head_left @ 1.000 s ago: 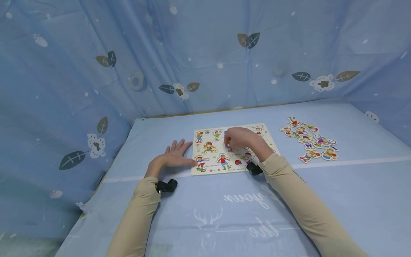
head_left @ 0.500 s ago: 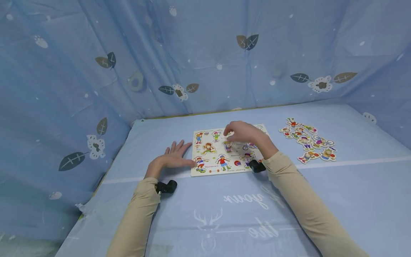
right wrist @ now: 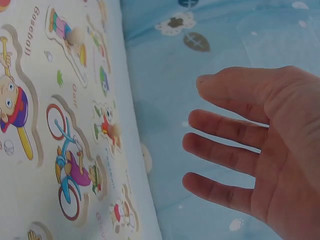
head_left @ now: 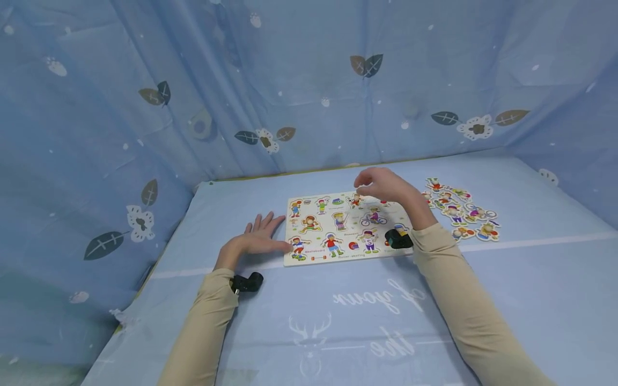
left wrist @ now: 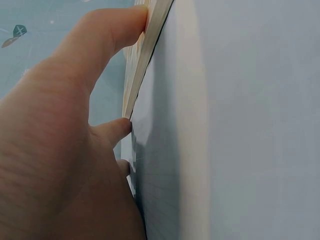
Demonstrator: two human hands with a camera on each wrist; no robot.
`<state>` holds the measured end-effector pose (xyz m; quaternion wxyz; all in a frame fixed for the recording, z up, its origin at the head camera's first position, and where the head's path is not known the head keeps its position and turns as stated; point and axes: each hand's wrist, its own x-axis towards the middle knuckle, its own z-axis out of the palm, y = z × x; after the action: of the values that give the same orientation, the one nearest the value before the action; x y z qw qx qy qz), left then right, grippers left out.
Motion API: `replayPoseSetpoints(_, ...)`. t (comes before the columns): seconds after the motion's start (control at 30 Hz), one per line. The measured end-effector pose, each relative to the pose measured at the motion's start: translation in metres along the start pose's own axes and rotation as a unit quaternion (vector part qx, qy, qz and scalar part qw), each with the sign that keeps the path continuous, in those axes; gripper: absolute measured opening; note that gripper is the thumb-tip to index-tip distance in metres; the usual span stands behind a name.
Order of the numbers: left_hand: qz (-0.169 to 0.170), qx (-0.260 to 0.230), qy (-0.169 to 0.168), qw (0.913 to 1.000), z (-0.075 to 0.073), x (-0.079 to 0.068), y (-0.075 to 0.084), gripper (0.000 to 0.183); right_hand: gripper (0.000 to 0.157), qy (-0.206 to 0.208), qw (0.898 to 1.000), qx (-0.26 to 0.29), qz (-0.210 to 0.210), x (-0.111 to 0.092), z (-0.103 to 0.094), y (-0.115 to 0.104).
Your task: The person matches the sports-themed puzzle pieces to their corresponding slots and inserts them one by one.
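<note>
A puzzle board (head_left: 318,258) printed with sporting children lies flat on the cloth-covered table. At its left edge rests my left hand (head_left: 258,241), fingers spread, and in the left wrist view the thumb (left wrist: 132,25) touches the board's rim. Above the board's far right part hovers my right hand (head_left: 386,185). The right wrist view shows that hand (right wrist: 280,135) with fingers extended and nothing held. Below it is the bicycle figure (right wrist: 72,167) on the board, near the baseball figure (right wrist: 15,100).
To the right of the board lies a cluster of loose puzzle pieces (head_left: 455,214), several touching one another. A blue patterned curtain (head_left: 309,96) hangs behind the table. Black cameras sit on both wrists, the left one (head_left: 248,282) near the tabletop.
My right hand has lifted off the figure at the board's middle and moved right and away, uncovering the bicycle and baseball figures. My left hand has stayed at the board's edge.
</note>
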<state>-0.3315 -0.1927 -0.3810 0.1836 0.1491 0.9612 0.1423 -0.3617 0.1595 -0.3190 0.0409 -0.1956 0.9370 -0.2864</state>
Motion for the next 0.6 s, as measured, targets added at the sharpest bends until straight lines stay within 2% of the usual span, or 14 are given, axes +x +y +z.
replayPoseSetpoints(0.4, 0.005, -0.005, 0.0, 1.0, -0.001, -0.002, 0.0, 0.106, 0.029, 0.053, 0.998, 0.026, 0.029, -0.013, -0.021, 0.021)
replayPoseSetpoints(0.6, 0.003, -0.002, 0.0, 1.0, 0.0, 0.0, 0.0, 0.106, 0.031, 0.088, 0.992, 0.049, 0.072, -0.029, -0.038, 0.036)
